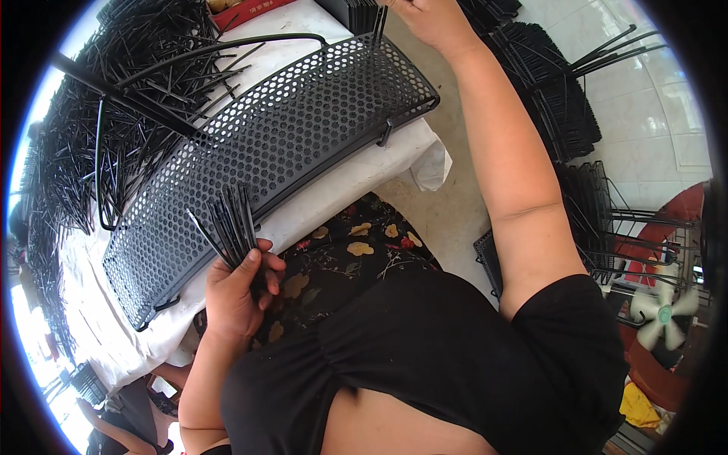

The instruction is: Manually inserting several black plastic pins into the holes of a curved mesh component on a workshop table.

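Note:
A bundle of thin black strips stands up out of my left hand, whose fingers and thumb are closed round its lower end. The hand is at the near edge of a long, black perforated metal panel, and the strips' tips overlap its holes in view. At the upper edge, my right hand reaches past the panel's far right corner with its fingers drawn together. Thin black pieces rise beside those fingertips; the picture's edge cuts off what they pinch.
A large heap of black strips lies beyond the panel on a white-covered table. A red box sits behind. Stacked black metal racks with jutting rods stand on the right. A fan is lower right; another person's arm shows lower left.

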`<action>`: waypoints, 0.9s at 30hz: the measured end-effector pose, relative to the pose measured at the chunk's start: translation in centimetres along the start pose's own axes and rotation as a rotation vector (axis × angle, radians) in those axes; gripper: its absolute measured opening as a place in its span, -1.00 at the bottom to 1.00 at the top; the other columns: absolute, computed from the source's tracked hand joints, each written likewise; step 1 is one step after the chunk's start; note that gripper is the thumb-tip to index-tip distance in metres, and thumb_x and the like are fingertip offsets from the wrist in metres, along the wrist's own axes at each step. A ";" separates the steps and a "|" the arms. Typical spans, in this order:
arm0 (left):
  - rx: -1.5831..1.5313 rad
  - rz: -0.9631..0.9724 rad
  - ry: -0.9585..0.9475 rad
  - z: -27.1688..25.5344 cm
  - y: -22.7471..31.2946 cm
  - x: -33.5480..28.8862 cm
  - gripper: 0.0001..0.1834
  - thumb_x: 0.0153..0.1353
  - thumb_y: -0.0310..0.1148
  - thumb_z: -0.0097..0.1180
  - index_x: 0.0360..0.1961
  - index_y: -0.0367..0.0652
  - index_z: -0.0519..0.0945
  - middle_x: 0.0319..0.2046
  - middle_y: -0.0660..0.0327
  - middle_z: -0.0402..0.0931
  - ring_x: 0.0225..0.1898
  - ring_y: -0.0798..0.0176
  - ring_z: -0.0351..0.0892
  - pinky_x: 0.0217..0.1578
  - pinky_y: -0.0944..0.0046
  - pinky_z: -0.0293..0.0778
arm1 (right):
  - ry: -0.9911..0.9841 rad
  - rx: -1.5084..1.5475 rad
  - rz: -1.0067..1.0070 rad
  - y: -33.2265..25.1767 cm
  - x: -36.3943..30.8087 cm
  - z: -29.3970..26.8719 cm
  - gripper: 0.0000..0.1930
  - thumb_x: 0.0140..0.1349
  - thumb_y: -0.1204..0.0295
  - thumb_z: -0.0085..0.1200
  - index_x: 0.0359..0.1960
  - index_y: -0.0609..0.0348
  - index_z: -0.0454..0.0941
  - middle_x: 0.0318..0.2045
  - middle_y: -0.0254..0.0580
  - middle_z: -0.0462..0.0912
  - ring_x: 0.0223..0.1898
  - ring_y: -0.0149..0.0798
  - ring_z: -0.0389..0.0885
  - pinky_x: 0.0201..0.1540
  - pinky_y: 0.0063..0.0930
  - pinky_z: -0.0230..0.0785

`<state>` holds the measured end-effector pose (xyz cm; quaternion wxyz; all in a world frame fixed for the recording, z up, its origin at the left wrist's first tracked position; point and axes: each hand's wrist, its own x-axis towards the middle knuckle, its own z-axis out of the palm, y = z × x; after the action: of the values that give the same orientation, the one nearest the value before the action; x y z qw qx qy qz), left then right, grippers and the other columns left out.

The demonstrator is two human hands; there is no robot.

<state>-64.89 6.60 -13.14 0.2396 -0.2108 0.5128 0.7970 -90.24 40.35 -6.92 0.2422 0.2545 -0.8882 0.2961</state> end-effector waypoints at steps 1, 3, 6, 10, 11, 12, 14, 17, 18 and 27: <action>0.001 -0.007 -0.006 0.4 0.4 -0.1 -0.81 0.37 -0.37 -0.03 -0.11 -0.26 0.48 -0.41 0.06 0.60 -0.62 0.34 0.47 -0.73 0.42 0.29 | -0.063 -0.022 0.101 -0.1 0.3 -0.2 -0.67 0.29 0.30 0.04 -0.02 0.25 0.57 -0.18 0.10 0.66 -0.22 -0.11 0.68 -0.14 -0.39 0.45; 0.003 -0.014 -0.013 0.5 0.5 -0.1 -0.81 0.36 -0.38 -0.03 -0.11 -0.26 0.48 -0.42 0.09 0.58 -0.64 0.38 0.43 -0.73 0.43 0.28 | -0.126 -0.044 0.202 -0.3 0.3 -0.2 -0.67 0.28 0.30 0.04 -0.02 0.26 0.57 -0.17 0.11 0.65 -0.19 -0.09 0.67 -0.12 -0.39 0.45; 0.044 0.004 0.012 0.5 0.2 0.0 -0.81 0.37 -0.37 -0.03 -0.10 -0.25 0.48 -0.43 0.12 0.57 -0.68 0.42 0.35 -0.73 0.43 0.28 | -0.080 -0.006 0.273 -0.2 0.0 0.0 -0.66 0.28 0.29 0.04 -0.03 0.27 0.57 -0.17 0.11 0.65 -0.19 -0.05 0.67 -0.12 -0.38 0.45; 0.063 0.019 0.001 0.9 0.2 0.0 -0.80 0.37 -0.37 -0.03 -0.09 -0.26 0.48 -0.41 0.13 0.57 -0.72 0.44 0.30 -0.74 0.44 0.27 | 0.075 -0.325 -0.077 1.2 -0.9 0.6 -0.69 0.27 0.31 0.06 -0.13 0.32 0.59 -0.19 0.09 0.66 -0.24 -0.03 0.67 -0.18 -0.37 0.47; 0.061 0.038 0.027 0.9 0.0 -0.1 -0.80 0.38 -0.37 -0.04 -0.09 -0.26 0.48 -0.41 0.14 0.57 -0.73 0.45 0.28 -0.74 0.44 0.27 | 0.237 -0.456 -0.263 -0.1 -0.7 1.0 -0.71 0.26 0.33 0.07 -0.17 0.35 0.60 -0.20 0.08 0.65 -0.26 -0.01 0.66 -0.20 -0.38 0.48; 0.057 0.042 0.042 1.1 0.2 -0.2 -0.80 0.38 -0.37 -0.04 -0.09 -0.26 0.48 -0.41 0.14 0.57 -0.73 0.45 0.28 -0.74 0.44 0.27 | 0.289 -0.262 -0.044 -1.8 -1.6 1.3 -0.76 0.25 0.38 0.09 -0.19 0.35 0.59 -0.23 0.03 0.66 -0.28 -0.08 0.67 -0.23 -0.42 0.48; 0.087 0.027 -0.004 1.8 0.9 -0.3 -0.81 0.38 -0.38 -0.06 -0.09 -0.25 0.48 -0.40 0.15 0.58 -0.72 0.45 0.30 -0.76 0.45 0.25 | 0.233 0.121 0.134 -6.3 -4.2 2.1 -0.73 0.28 0.49 0.10 -0.01 0.27 0.46 -0.37 -0.20 0.67 -0.35 -0.45 0.63 -0.39 -0.64 0.50; 0.091 0.010 -0.044 2.5 1.4 -0.1 -0.80 0.39 -0.37 -0.07 -0.08 -0.24 0.48 -0.42 0.20 0.58 -0.72 0.49 0.33 -0.78 0.49 0.22 | -0.236 0.869 0.500 -13.9 -7.1 4.3 -0.66 0.24 0.46 0.15 0.06 0.19 0.47 -0.42 -0.25 0.66 -0.35 -0.48 0.63 -0.40 -0.67 0.46; 0.080 0.009 -0.099 2.6 1.6 -0.2 -0.81 0.39 -0.37 -0.05 -0.09 -0.24 0.49 -0.42 0.22 0.58 -0.69 0.50 0.36 -0.78 0.51 0.21 | -0.372 1.010 0.576 -15.8 -7.7 4.5 -0.65 0.23 0.48 0.16 0.06 0.17 0.49 -0.41 -0.24 0.66 -0.35 -0.48 0.62 -0.39 -0.66 0.46; 0.122 0.027 -0.169 2.9 1.9 -0.3 -0.79 0.39 -0.38 -0.06 -0.05 -0.26 0.47 -0.30 0.10 0.62 -0.54 0.45 0.51 -0.73 0.55 0.24 | -0.400 1.260 0.696 -17.8 -10.2 6.4 -0.76 0.22 0.52 0.17 -0.09 0.28 0.54 -0.33 -0.24 0.66 -0.31 -0.48 0.62 -0.39 -0.63 0.52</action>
<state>-66.08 8.53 -10.49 0.2835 -0.1210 0.5411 0.7824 -73.77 26.96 -10.22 -0.2237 0.0981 -0.6064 0.7567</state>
